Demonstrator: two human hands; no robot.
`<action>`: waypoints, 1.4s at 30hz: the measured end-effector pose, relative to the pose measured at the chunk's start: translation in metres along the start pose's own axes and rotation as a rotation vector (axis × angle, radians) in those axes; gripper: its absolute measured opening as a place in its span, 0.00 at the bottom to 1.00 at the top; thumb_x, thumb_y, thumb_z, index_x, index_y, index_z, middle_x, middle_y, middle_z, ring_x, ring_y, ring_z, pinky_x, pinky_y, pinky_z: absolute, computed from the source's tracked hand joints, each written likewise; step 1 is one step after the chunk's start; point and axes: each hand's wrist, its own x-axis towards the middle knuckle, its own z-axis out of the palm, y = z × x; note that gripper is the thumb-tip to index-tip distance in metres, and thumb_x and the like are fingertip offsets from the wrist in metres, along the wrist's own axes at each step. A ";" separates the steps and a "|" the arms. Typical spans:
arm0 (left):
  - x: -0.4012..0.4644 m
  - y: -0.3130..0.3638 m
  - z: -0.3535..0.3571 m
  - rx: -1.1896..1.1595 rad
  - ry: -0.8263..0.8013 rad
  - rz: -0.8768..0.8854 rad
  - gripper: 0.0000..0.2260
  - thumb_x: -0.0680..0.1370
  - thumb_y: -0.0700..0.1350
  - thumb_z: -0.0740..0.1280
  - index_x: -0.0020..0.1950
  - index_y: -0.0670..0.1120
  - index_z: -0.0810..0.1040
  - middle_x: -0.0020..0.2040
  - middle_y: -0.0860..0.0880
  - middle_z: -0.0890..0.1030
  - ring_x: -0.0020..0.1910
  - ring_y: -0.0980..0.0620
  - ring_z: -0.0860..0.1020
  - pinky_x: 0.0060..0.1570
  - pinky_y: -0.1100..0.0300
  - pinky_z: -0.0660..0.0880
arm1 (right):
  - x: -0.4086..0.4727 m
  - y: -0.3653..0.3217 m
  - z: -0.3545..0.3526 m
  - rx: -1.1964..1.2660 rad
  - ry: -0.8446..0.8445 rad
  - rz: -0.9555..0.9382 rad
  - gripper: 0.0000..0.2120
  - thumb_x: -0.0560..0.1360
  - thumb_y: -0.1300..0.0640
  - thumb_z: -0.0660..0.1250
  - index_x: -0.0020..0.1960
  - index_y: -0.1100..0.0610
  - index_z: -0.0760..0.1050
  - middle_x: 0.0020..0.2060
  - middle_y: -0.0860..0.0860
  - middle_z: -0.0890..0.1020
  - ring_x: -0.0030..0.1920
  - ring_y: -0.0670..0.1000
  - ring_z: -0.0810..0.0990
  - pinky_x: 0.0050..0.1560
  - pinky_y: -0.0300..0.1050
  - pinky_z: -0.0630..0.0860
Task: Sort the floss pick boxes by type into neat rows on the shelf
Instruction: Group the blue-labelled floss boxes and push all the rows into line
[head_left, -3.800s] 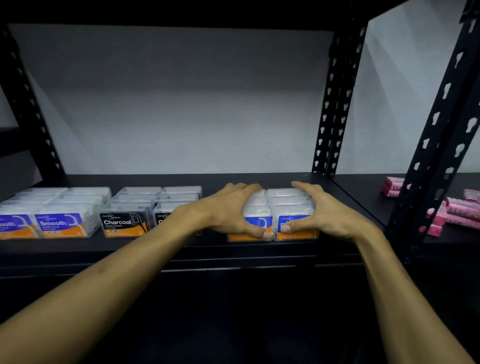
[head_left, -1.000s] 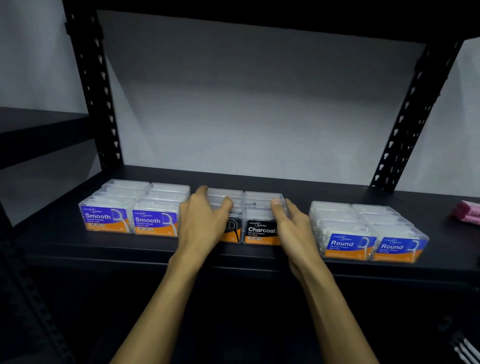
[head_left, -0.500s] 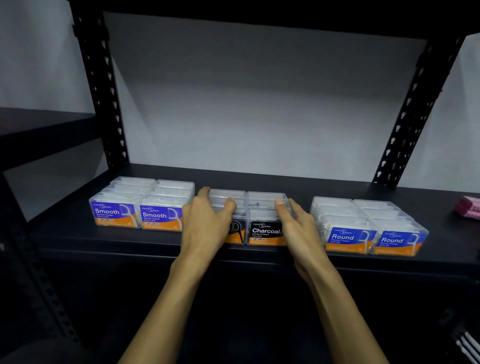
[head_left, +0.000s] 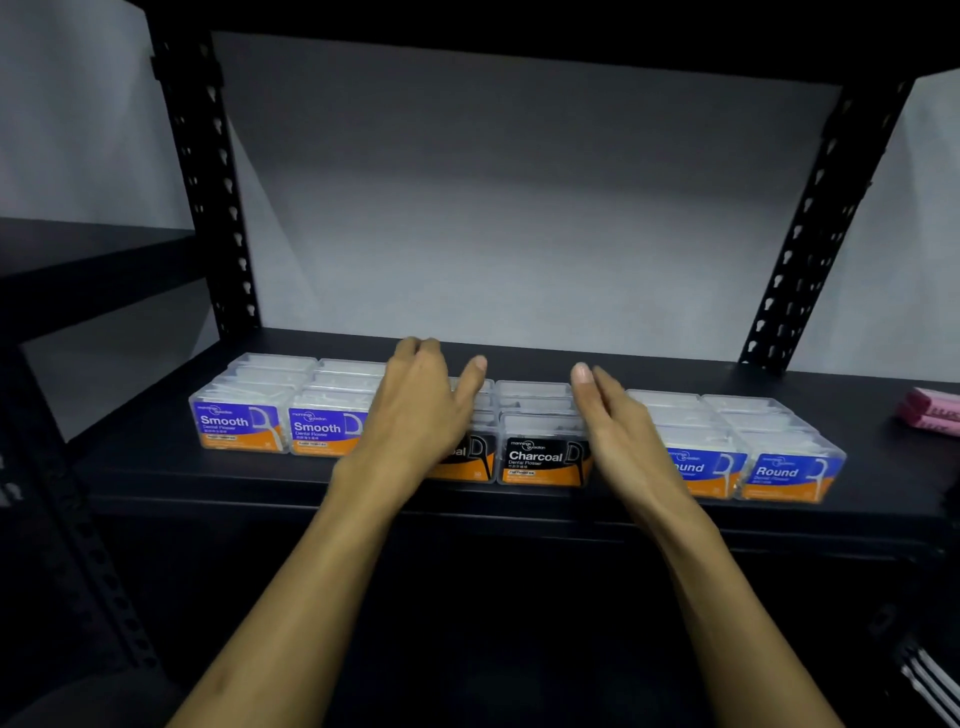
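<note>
sorting looks nearly finished

charcoal boxes (head_left: 543, 441) sit mid-shelf in two files, between the smooth boxes (head_left: 280, 410) and round boxes (head_left: 753, 447); little seems left but squaring; left hand (head_left: 421, 415) and right hand (head_left: 618, 431) flank the charcoal group, fingers spread, gripping nothing; contact unclear; black shelf (head_left: 649, 364)

A black metal shelf (head_left: 519, 353) stands against a pale grey wall (head_left: 519, 208), its perforated uprights (head_left: 218, 208) either side; light falls softly across the wall, dim below.
</note>
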 end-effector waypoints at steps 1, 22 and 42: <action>0.003 0.001 -0.006 -0.009 -0.015 0.036 0.27 0.81 0.60 0.60 0.70 0.40 0.72 0.70 0.42 0.72 0.69 0.45 0.70 0.63 0.53 0.69 | 0.002 -0.003 -0.005 -0.052 -0.009 -0.053 0.40 0.76 0.28 0.55 0.81 0.49 0.55 0.80 0.48 0.59 0.78 0.50 0.60 0.77 0.56 0.59; 0.049 -0.014 -0.020 0.400 -0.731 0.263 0.55 0.61 0.67 0.79 0.80 0.49 0.58 0.76 0.49 0.68 0.73 0.46 0.69 0.68 0.53 0.71 | 0.067 -0.028 -0.025 -0.765 -0.647 -0.173 0.57 0.61 0.37 0.81 0.80 0.50 0.55 0.73 0.46 0.66 0.71 0.50 0.67 0.73 0.50 0.66; 0.037 -0.020 -0.019 0.277 -0.657 0.309 0.53 0.64 0.62 0.79 0.81 0.49 0.55 0.80 0.50 0.60 0.78 0.49 0.59 0.61 0.65 0.73 | 0.057 -0.034 -0.017 -0.809 -0.635 -0.133 0.59 0.61 0.37 0.80 0.81 0.49 0.50 0.74 0.48 0.62 0.74 0.51 0.62 0.74 0.52 0.65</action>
